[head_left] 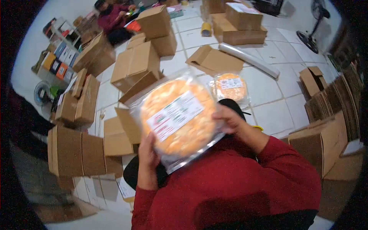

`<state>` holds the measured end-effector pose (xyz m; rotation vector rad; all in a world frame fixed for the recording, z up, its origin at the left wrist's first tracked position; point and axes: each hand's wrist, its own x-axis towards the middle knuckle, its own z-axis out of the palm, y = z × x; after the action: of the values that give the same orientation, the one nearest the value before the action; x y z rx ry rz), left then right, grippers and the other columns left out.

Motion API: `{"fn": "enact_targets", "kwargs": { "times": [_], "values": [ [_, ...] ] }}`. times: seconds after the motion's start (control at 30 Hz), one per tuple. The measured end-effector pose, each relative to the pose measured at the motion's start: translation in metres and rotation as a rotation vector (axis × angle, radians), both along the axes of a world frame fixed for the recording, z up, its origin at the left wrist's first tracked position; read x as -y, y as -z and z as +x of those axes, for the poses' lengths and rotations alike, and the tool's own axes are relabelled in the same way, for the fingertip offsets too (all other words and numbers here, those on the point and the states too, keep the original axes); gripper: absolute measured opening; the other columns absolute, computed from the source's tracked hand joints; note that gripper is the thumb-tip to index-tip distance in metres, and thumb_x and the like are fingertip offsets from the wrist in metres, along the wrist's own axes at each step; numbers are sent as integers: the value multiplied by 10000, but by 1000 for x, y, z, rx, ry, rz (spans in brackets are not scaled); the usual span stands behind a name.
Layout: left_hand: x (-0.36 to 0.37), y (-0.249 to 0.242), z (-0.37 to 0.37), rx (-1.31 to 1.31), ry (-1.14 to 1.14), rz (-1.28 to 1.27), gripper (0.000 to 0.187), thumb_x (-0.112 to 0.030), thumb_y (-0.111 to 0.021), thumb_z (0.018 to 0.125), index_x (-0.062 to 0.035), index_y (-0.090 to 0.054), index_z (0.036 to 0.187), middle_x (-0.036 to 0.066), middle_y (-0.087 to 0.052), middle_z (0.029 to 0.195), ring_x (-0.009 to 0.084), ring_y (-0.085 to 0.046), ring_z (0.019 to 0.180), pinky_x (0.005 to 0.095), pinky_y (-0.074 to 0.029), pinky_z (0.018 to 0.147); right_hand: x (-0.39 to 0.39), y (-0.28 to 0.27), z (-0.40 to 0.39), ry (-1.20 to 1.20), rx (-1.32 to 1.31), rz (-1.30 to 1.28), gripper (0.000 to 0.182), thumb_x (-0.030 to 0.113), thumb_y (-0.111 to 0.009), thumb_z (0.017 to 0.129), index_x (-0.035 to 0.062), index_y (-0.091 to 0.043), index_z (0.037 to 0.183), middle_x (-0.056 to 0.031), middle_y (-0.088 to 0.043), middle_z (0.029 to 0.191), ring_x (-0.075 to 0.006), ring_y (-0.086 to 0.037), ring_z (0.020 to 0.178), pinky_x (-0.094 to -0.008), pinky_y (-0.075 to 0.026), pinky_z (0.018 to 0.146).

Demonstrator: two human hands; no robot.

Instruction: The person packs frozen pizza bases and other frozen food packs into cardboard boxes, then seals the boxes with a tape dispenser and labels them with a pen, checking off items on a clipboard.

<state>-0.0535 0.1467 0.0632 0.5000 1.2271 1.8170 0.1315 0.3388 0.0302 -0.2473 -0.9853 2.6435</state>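
A clear plastic pack of round orange-and-white food (153,102), with a white printed label (176,115) on its face, is held up in front of my chest. My left hand (148,150) grips its lower left edge, thumb on the front. At the right edge, my right hand (230,120) pinches the plastic. The fingers behind the pack are hidden. Beyond my right hand, a smaller-looking pack of the same kind (230,94) lies on the floor, also labelled. An open cardboard box (117,134) stands to the left of the held pack.
Closed cardboard boxes (136,65) stand ahead and left on the tiled floor (264,92). A plastic-wrap roll (251,61) lies by a flattened carton (214,59). Tape (206,29) stands farther off. Folded cardboard (333,99) lines the right. Another person (113,19) sits at the back left.
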Motion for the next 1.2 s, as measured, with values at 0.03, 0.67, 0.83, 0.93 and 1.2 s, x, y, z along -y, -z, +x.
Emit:
{"fn": "enact_targets", "kwargs": {
  "times": [0.03,0.67,0.83,0.93,1.2],
  "values": [
    [-10,10,-2,-3,98,-8,489,-259,-479,808,-4,-325,1197,130,-433,1142,229,-456,1007,342,-359,866,-15,7,12,91,87,67,565,189,-594,670,-5,-376,1153,-136,-492,1067,-249,-505,961,-370,-416,838],
    [20,83,0,-1571,331,-738,539,-87,-551,677,-161,-383,1183,108,-393,1186,272,-383,1089,435,-317,887,-318,257,100,158,1243,879,341,190,-590,688,12,-504,966,-65,-540,654,-234,-498,468,-390,-389,380],
    [17,88,-8,-1583,351,-817,646,-28,-546,644,-222,-336,1224,120,-341,1230,320,-339,1120,439,-271,928,-212,129,14,462,1891,1165,655,250,-599,661,54,-322,1221,-193,-375,1187,-355,-413,1039,-399,-353,875],
    [15,94,-9,-1560,418,-881,666,-23,-505,671,-267,-286,1251,124,-257,1285,339,-268,1169,477,-226,945,-235,166,-13,573,1126,1329,613,266,-584,723,16,-320,1217,-193,-379,1197,-311,-419,1060,-369,-353,872],
    [22,131,-5,-1762,350,-869,752,-84,-545,658,-295,-190,1286,116,-129,1341,342,-150,1220,544,-126,944,-66,38,-145,103,562,1008,585,270,-557,760,47,-306,1238,-172,-421,1173,-256,-430,1053,-330,-354,865]
  ]
}}
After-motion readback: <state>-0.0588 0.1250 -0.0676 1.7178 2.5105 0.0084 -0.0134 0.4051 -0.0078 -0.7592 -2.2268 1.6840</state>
